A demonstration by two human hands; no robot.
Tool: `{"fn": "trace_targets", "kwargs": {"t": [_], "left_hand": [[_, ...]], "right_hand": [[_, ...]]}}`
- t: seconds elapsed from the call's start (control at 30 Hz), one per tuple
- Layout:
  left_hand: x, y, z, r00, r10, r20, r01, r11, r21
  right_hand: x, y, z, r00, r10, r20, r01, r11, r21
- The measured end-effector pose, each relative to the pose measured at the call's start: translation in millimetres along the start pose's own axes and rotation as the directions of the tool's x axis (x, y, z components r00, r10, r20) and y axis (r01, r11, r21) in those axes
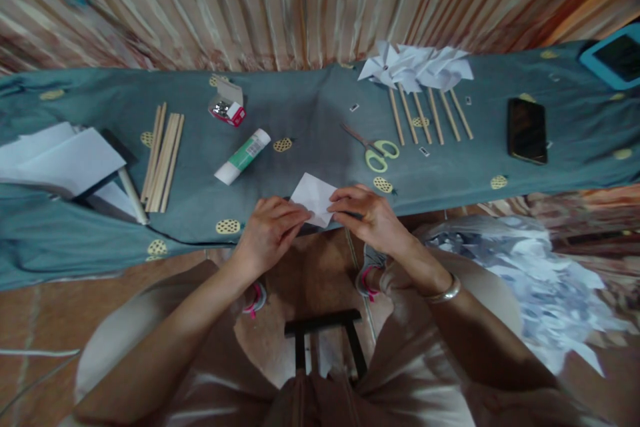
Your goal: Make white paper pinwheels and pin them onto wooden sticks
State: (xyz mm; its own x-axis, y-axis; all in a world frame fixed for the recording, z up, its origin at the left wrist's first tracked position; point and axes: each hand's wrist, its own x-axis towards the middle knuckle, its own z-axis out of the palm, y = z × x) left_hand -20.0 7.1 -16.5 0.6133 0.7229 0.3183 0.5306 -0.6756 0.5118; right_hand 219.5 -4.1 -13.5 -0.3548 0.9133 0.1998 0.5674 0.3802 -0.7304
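A small white square of paper (315, 193) is held at the table's front edge, turned with one corner away from me. My left hand (273, 223) pinches its left side between thumb and fingers. On the opposite side, my right hand (367, 217) grips the right corner. Faint crease lines run across the sheet. Beyond my right hand lie scissors (375, 150) with light green handles. A glue stick (243, 157) with a green label rests beyond my left hand.
Paper pinwheels (417, 68) on wooden sticks lie at the back right, near a black phone (527, 130). An opened small box (227, 107), loose wooden sticks (164, 157) and white sheets (65, 157) lie leftward. White paper scraps (540, 287) pile below right.
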Motion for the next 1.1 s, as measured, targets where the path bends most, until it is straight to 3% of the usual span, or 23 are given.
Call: {"fn": "trace_targets", "kwargs": {"t": [0.1, 0.3, 0.37, 0.43, 0.53, 0.77, 1.1], "left_hand": [[0, 0, 1.0, 0.998, -0.048, -0.037, 0.047, 0.998, -0.039], [3, -4, 1.2, 0.979, -0.181, -0.094, 0.182, 0.983, -0.006], [4, -2, 1.1, 0.983, -0.137, -0.118, 0.146, 0.987, 0.067], [4, 3, 3.4, 0.993, -0.023, -0.119, 0.043, 0.985, 0.170], [-1, 13, 13.2, 0.994, 0.103, -0.028, -0.091, 0.954, 0.286], [-9, 23, 30.1, 0.991, 0.017, 0.135, -0.064, 0.935, 0.350], [-5, 19, 29.7, 0.988, -0.003, 0.156, -0.052, 0.936, 0.349]], "right_hand": [[4, -1, 2, 0.999, 0.010, -0.031, -0.009, 1.000, 0.009], [12, -4, 13, 0.978, 0.141, -0.151, -0.141, 0.990, 0.012], [14, -4, 15, 0.968, 0.182, -0.175, -0.182, 0.983, 0.015], [15, -5, 15, 0.963, 0.200, -0.181, -0.201, 0.980, 0.012], [17, -5, 15, 0.966, 0.191, -0.173, -0.194, 0.981, -0.003], [22, -6, 14, 0.963, 0.205, -0.176, -0.217, 0.975, -0.054], [31, -7, 14, 0.952, 0.240, -0.190, -0.259, 0.962, -0.082]]}}
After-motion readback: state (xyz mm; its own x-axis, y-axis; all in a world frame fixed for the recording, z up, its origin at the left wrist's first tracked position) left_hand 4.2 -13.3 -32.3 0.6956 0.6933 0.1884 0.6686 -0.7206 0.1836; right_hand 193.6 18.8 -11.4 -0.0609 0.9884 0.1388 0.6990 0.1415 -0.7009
